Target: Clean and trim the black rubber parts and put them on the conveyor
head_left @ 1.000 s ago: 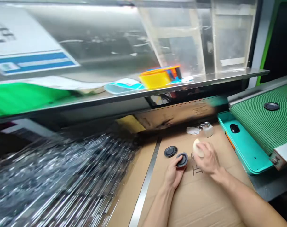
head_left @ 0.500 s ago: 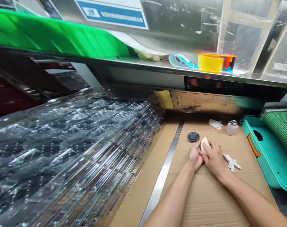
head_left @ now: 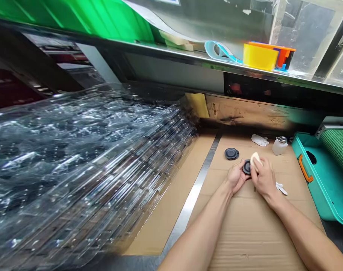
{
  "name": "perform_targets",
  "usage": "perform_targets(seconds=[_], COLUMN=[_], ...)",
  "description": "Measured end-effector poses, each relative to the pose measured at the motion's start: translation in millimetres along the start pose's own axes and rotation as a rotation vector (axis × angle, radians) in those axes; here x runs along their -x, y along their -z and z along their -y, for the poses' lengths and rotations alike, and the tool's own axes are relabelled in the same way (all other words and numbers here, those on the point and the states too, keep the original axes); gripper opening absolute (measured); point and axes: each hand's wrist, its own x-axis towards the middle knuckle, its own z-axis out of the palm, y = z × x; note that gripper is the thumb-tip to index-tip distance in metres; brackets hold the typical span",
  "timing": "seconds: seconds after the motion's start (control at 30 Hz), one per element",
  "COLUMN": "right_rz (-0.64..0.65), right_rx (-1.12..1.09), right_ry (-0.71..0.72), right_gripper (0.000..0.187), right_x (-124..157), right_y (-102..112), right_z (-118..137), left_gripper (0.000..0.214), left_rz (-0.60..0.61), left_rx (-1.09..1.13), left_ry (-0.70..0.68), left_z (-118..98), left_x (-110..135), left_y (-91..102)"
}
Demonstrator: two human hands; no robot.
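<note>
Disc (head_left: pixel 246 167), black, gripped in left hand (head_left: pixel 235 177) | pad (head_left: pixel 255 159), cream, pinched in right hand (head_left: pixel 264 177) | mark (head_left: pixel 255 189) on cardboard (head_left: pixel 241 229), unreadable

Bare left forearm (head_left: pixel 201 226) and bare right forearm (head_left: pixel 304 229) angle inward from bottom edge. Bare left hand (head_left: pixel 235 177): palm turned up, fingers gripping. Bare right hand (head_left: pixel 265 177): just beside, back toward camera, fingers bent, pinching.

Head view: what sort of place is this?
Likely a factory workstation, though no sign readable here confirms it. Pointers: a green ribbed conveyor belt at the right, a teal bin beside the bench, and stacked clear plastic trays on the left.
</note>
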Motion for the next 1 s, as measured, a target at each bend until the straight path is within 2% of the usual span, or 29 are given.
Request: perform_targets(seconds=[0.1,0.13,0.23,0.4,0.53,0.67,0.73,0.83,0.93,1.0], right_rz=[0.093,0.103,0.014,0.119,-0.08,-0.164,-0.137,-0.018,0.107,0.143], right_rx=[-0.013,-0.011,0.028,-0.006,-0.035,-0.141,-0.213,-0.328,-0.36,-0.338], right_ry=[0.119,0.124,-0.008,0.121,-0.079,-0.075,-0.08,-0.12,-0.159,-0.184], right_gripper=[0.038,0.038,0.038,0.038,0.036,0.046,0.053,0.06,0.057,0.054], right_x=[1,1,1,2,-8,-8,-5,-2,-1,-1], right_y=[1,2,2,1,2,9,11,14,15,16], right_z=[0,-1,0,-3,-30,-39,-34,-26,-25,-25], left_gripper=[0.033,0.033,0.032,0.031,0.035,0.036,0.031,0.033,0.038,0.04], left_rz=[0.012,0.009,-0.023,-0.008,-0.027,-0.022,-0.038,-0.057,-0.064,-0.061], left_rx=[0.012,0.01,-0.022,-0.002,-0.025,0.037,0.067,0.05,0.015,0.002], left_ry=[0.03,0.03,-0.003,0.049,-0.003,0.018,0.021,0.044,0.066,0.071], left_z=[0,0,0,0,-1,-3,-5,-5,-3,-2], left_x=[1,2,3,3,1,-1,0,2,4,4], left_y=[-0.6,-0.8,-1.3,-0.4,-0.3,-1.4,-2.7,-5.3,-6.9,-6.8])
